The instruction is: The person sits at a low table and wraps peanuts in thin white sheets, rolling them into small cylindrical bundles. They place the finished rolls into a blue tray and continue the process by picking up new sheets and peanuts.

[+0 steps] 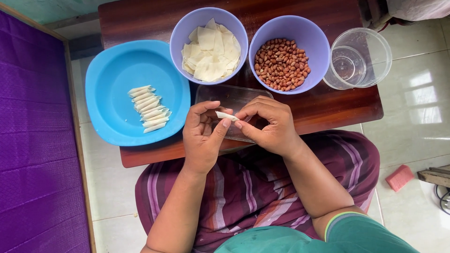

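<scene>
Head view: left hand (202, 137) and right hand (268, 124) pinch a small rolled wrapper (226, 115) between fingertips, above the clear tray (213, 93). It looks light, soft and tearable, best held at its ends. Finished rolls (149, 108) line the blue plate (112, 70).

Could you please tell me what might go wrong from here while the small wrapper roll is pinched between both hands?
The thin roll is held only by the fingertips of the left hand and right hand, so it might unroll or tear. The clear container overhangs the table's edge and could be knocked off. The finished rolls lie loose on the blue plate, whose rim juts past the table, so a bump may tip it.
</scene>
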